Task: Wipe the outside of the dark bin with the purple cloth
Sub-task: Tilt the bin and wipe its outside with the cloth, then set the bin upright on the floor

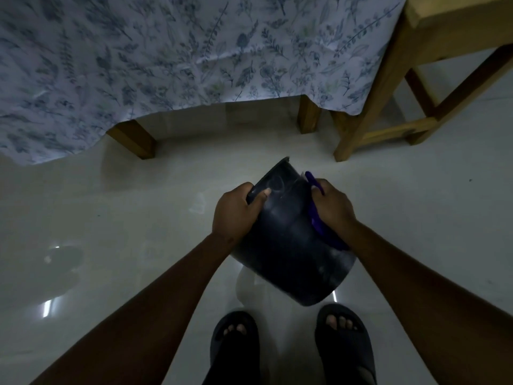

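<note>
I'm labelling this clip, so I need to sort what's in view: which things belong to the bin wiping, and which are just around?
In the job:
dark bin, held off the floor
purple cloth, pressed on its side
left hand
right hand

Just around:
floral tablecloth
wooden chair
sandals
floor

Tilted dark bin (pixel 288 234), purple cloth (pixel 319 220) pressed against it.

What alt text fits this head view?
A person holds a dark bin tilted above the floor, left hand gripping its rim and right hand pressing a purple cloth on its side. A table stands beyond.
</note>
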Demonstrator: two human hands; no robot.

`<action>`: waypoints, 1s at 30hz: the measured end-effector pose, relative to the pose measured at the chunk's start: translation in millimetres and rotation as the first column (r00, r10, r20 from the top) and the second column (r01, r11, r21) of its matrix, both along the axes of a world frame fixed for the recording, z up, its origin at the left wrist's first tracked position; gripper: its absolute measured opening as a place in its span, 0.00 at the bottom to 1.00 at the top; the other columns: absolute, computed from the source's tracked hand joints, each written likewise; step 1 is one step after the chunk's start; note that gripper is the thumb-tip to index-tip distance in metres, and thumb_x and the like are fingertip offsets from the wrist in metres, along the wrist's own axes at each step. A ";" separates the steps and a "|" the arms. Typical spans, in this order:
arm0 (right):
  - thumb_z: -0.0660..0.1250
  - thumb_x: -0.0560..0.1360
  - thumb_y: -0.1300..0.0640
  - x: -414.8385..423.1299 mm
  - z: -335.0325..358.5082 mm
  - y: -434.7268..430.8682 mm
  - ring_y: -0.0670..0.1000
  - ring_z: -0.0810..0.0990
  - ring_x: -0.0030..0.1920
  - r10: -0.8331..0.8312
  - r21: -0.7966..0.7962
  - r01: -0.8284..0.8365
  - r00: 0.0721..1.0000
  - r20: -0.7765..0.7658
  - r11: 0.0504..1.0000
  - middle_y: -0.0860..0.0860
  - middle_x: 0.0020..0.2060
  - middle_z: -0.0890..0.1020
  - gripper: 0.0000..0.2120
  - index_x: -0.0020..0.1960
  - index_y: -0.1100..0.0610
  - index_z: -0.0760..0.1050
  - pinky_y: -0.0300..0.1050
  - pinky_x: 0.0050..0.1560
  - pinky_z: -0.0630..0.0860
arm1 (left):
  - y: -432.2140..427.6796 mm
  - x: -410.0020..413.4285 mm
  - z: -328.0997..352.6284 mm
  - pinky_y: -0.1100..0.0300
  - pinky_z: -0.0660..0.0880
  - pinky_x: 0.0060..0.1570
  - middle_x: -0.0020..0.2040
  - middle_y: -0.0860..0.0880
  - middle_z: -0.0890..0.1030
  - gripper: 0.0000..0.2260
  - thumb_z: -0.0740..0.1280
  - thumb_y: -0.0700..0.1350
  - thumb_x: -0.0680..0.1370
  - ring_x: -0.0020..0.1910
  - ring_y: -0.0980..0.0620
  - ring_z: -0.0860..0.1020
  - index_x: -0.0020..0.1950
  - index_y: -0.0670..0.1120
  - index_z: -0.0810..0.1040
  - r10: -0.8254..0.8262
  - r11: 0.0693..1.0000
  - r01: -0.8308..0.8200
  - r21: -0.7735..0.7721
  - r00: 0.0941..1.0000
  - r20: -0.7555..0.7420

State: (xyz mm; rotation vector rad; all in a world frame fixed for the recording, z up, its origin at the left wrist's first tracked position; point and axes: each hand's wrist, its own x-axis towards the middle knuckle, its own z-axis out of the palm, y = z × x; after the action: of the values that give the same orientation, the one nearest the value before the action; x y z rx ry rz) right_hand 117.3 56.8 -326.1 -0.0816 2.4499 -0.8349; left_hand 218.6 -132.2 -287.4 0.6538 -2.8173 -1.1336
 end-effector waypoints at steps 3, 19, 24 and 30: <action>0.52 0.83 0.51 18.8 12.3 5.7 0.54 0.77 0.42 0.000 -0.049 -0.007 0.990 -0.141 0.999 0.58 0.49 0.83 0.15 0.63 0.55 0.72 0.44 0.43 0.69 | -5.7 4.6 13.1 0.62 0.70 0.30 0.30 0.51 0.76 0.16 0.63 0.57 0.78 0.29 0.53 0.76 0.34 0.51 0.69 -0.027 0.999 0.028 -0.043 0.999 0.023; 0.57 0.82 0.54 53.5 83.4 10.3 0.54 0.79 0.60 -0.316 -0.356 0.141 0.807 -0.499 0.924 0.54 0.61 0.80 0.18 0.70 0.57 0.70 0.36 0.54 0.70 | 24.0 27.2 30.9 0.55 0.79 0.33 0.40 0.43 0.84 0.10 0.65 0.47 0.78 0.35 0.42 0.82 0.54 0.43 0.80 -0.519 0.715 0.462 -0.525 0.854 0.043; 0.58 0.81 0.54 63.4 70.0 22.5 0.53 0.79 0.61 -0.189 -0.315 0.033 0.858 -0.478 0.948 0.52 0.62 0.80 0.19 0.71 0.55 0.68 0.44 0.58 0.76 | 44.6 29.1 28.2 0.56 0.74 0.39 0.47 0.41 0.84 0.16 0.62 0.50 0.78 0.44 0.41 0.82 0.60 0.43 0.77 -0.567 0.734 0.572 -0.366 0.813 0.133; 0.57 0.81 0.53 70.7 65.3 37.6 0.54 0.81 0.57 -0.171 -0.303 0.031 0.878 -0.448 0.952 0.54 0.60 0.81 0.19 0.71 0.55 0.68 0.47 0.56 0.78 | 53.9 29.7 32.9 0.60 0.73 0.41 0.47 0.49 0.82 0.14 0.71 0.54 0.73 0.43 0.53 0.77 0.52 0.45 0.77 -0.592 0.766 0.641 -0.060 0.738 0.325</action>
State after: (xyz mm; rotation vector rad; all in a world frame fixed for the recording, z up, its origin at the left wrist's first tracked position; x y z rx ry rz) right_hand 188.0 94.3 -260.9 -0.2961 2.7748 -1.3525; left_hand 248.3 -78.3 -254.5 -0.1992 -3.4682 -0.8738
